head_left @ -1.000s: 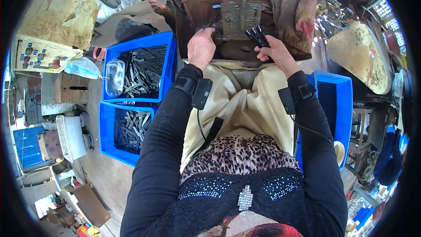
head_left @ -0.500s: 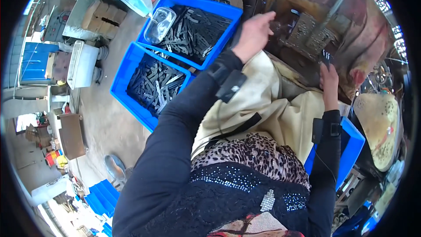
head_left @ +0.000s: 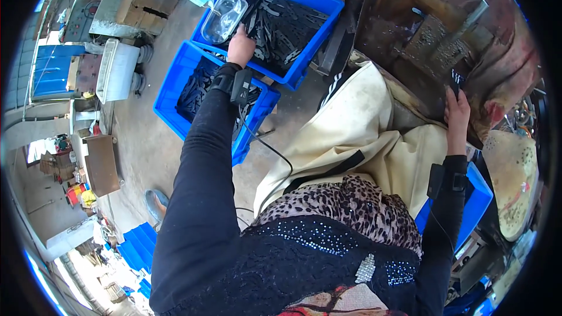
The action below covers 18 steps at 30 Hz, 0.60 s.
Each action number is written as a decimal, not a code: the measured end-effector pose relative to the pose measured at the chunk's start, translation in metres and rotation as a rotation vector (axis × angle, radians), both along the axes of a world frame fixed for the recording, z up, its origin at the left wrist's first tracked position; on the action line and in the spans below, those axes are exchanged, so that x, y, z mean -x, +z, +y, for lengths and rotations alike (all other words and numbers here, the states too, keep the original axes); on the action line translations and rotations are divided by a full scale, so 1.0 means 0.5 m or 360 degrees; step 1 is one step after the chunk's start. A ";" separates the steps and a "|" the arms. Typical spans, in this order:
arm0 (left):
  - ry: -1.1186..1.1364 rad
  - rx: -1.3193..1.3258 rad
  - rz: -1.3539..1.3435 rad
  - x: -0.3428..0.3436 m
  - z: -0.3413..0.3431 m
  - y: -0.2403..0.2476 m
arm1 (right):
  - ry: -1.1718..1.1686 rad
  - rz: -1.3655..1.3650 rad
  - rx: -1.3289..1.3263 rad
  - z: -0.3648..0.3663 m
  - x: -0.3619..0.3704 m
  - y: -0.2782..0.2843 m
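My left hand (head_left: 241, 50) reaches over the two blue bins, its index finger stretched out beside a clear plastic container (head_left: 225, 19). That container rests on dark flat metal pieces (head_left: 287, 29) in the far blue bin (head_left: 336, 11). Nothing shows in the left hand, though its other fingers are partly hidden. At the right, my right hand (head_left: 458, 108) is closed around a small dark piece with pale stripes (head_left: 455, 78), too small to name. It is held next to a wet, brown metal work surface (head_left: 386, 11) with a speckled block (head_left: 430, 41) and a metal rod (head_left: 475, 14).
A near blue bin (head_left: 167, 96) holds more dark metal pieces. Cream cloth (head_left: 351, 114) covers my lap. Another blue bin (head_left: 477, 199) stands by my right forearm, below a speckled, yellowish seat-like pad (head_left: 510, 175). A brown box (head_left: 100, 165) and a white tub (head_left: 115, 73) stand left.
My left hand has swung left from beside the work surface to the bins and the clear container. The right hand still holds the dark striped piece; the whole view has shifted slightly.
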<state>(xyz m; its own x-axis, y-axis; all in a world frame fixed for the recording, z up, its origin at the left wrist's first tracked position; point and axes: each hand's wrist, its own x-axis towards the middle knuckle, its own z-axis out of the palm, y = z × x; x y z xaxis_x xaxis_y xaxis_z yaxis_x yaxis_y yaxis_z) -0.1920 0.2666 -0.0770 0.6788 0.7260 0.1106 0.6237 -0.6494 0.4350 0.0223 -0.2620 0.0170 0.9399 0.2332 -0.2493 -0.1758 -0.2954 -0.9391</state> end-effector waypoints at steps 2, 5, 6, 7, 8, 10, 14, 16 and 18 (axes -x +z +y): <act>-0.0071 -0.0019 0.0034 -0.007 0.008 0.000 | 0.0019 -0.0013 0.0023 0.000 -0.001 -0.002; -0.0232 0.0130 0.0385 -0.032 0.016 -0.002 | 0.0007 -0.0002 0.0055 0.001 -0.002 -0.003; -0.0232 0.0132 0.0384 -0.031 0.017 -0.003 | 0.0006 -0.0003 0.0057 0.001 -0.002 -0.002; -0.0289 0.0087 0.0413 -0.030 0.019 -0.004 | 0.0003 0.0004 0.0067 0.002 -0.001 -0.002; -0.0346 0.0041 0.0443 -0.028 0.021 -0.005 | 0.0000 0.0011 0.0078 0.003 0.000 -0.002; -0.0407 -0.0003 0.0472 -0.026 0.023 -0.005 | -0.0007 0.0018 0.0091 0.005 0.001 -0.001; -0.0647 -0.0117 0.0591 -0.033 0.023 -0.002 | -0.0009 0.0017 0.0109 0.003 0.001 0.003; -0.0741 -0.0433 0.0776 -0.033 0.031 -0.012 | 0.0021 0.0036 0.0093 0.005 -0.001 0.001; -0.0789 -0.0590 0.0867 -0.035 0.043 -0.027 | 0.0033 0.0047 0.0087 0.007 -0.002 0.000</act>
